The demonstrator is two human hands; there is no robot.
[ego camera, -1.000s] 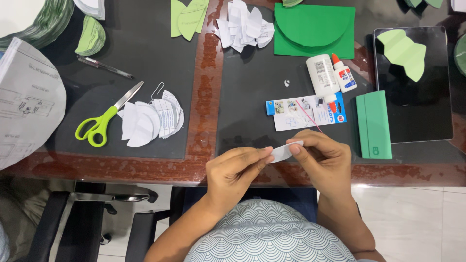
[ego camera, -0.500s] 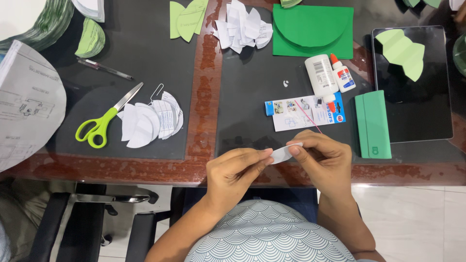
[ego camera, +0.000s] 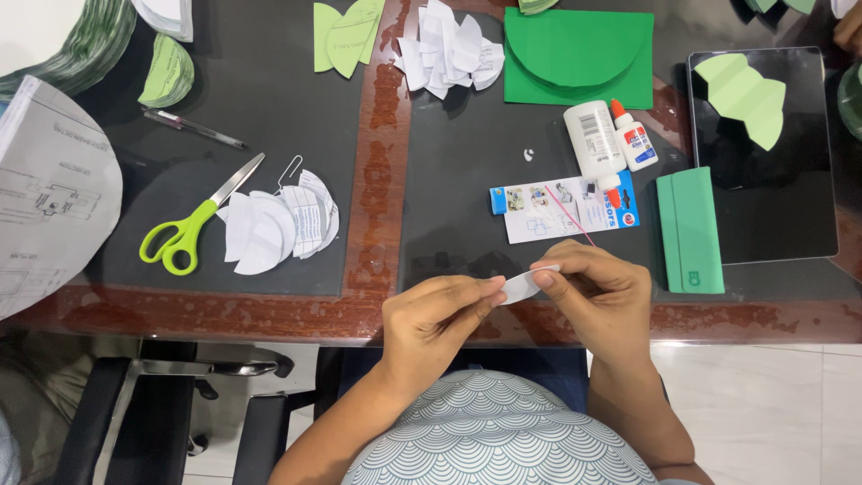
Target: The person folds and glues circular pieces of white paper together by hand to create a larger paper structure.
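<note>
Both my hands pinch one small folded white paper piece [ego camera: 521,285] just above the table's near edge. My left hand [ego camera: 437,320] grips its left end with thumb and forefinger. My right hand [ego camera: 597,298] holds its right end, fingers curled over it. A thin pink stick [ego camera: 569,217] pokes up from behind my right hand. A flat printed card [ego camera: 549,209] lies on the dark mat just beyond my hands.
Green-handled scissors [ego camera: 191,220] and a fan of white half-round paper pieces [ego camera: 278,220] lie at left. Two glue bottles [ego camera: 611,139], a green case [ego camera: 690,230], a black tablet [ego camera: 790,171], green paper sheets [ego camera: 579,56] and more white cut-outs [ego camera: 449,43] lie beyond.
</note>
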